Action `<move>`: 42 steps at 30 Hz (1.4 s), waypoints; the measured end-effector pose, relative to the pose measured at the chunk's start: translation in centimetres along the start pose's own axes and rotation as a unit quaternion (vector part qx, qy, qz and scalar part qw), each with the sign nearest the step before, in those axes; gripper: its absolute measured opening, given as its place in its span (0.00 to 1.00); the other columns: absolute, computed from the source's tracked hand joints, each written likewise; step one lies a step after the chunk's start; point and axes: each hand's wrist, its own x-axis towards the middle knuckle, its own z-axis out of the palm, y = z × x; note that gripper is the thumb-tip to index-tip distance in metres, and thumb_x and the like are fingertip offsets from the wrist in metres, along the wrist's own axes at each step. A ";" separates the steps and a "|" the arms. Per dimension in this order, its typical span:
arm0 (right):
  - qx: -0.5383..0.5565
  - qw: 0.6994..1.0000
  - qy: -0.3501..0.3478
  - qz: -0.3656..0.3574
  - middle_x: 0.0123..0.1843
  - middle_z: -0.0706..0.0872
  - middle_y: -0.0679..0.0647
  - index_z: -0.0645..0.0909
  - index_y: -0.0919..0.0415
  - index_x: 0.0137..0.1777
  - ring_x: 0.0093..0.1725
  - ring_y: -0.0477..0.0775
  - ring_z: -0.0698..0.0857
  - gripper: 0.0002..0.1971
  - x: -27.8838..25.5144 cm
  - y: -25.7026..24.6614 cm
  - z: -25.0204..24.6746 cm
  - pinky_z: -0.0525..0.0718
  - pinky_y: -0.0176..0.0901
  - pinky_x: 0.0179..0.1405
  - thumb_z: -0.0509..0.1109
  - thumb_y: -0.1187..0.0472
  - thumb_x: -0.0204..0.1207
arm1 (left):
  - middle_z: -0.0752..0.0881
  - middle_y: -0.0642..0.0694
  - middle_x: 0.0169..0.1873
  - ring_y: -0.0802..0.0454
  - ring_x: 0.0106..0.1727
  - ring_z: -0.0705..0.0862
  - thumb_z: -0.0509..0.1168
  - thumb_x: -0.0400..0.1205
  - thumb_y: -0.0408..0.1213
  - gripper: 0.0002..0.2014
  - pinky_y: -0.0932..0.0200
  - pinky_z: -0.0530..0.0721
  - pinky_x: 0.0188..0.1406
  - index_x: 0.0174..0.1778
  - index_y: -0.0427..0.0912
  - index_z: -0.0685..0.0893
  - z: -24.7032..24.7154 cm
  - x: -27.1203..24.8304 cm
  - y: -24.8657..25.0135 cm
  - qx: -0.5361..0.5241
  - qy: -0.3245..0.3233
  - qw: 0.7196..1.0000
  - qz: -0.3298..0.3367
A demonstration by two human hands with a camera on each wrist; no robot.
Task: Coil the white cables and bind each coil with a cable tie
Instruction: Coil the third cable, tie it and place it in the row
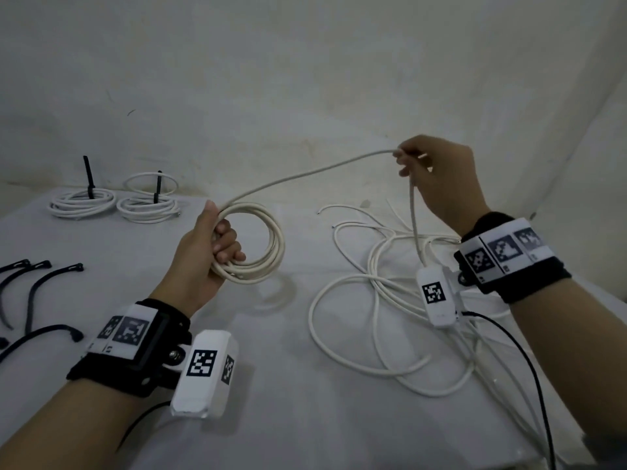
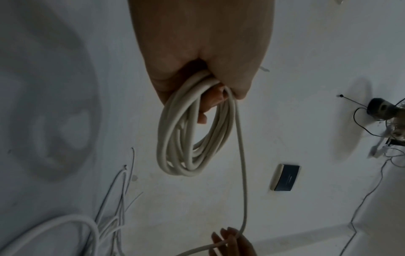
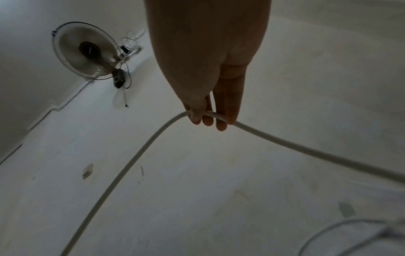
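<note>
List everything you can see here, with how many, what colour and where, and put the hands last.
Bound coils: two, white, far left of table, each with an upright black tie.
Coil in progress: one, off-white, held above table centre.
Loose cables: tangled pile, white, table right.
Cable ties: several, black, table left edge.
Table: one, white cover.
Fan: one, on the wall.
Left hand: grips the coil.
Right hand: pinches the cable strand, raised.

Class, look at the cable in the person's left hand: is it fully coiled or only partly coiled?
Partly coiled. The left hand grips several loops of cable, but a free length runs on to the right hand.
</note>
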 end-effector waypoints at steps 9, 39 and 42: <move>-0.031 0.956 -0.285 -0.059 0.36 0.79 0.43 0.78 0.54 0.52 0.32 0.43 0.81 0.08 -5.9 -1.2 2.3 0.76 0.34 0.34 0.66 0.68 0.78 | 0.64 0.55 0.14 0.60 0.14 0.64 0.52 0.86 0.55 0.22 0.70 0.76 0.22 0.30 0.46 0.67 -1.3 0.7 1.4 -0.111 0.076 0.991 0.028; 0.144 0.979 -0.147 -0.004 0.39 0.83 0.51 0.85 0.56 0.44 0.38 0.44 0.80 0.00 -5.6 -7.4 7.6 0.74 0.28 0.38 0.72 0.61 0.76 | 0.70 0.49 0.22 0.61 0.16 0.63 0.65 0.75 0.36 0.06 0.67 0.73 0.20 0.35 0.39 0.77 2.9 -2.8 -1.3 0.066 -0.131 0.989 0.001; 0.147 0.976 -0.162 -0.004 0.49 0.82 0.51 0.84 0.53 0.58 0.49 0.42 0.80 0.09 -6.6 -7.0 8.0 0.77 0.29 0.45 0.68 0.57 0.80 | 0.69 0.49 0.22 0.61 0.15 0.63 0.61 0.81 0.37 0.08 0.67 0.74 0.21 0.37 0.39 0.77 2.9 -2.5 -1.3 0.045 -0.108 0.993 -0.004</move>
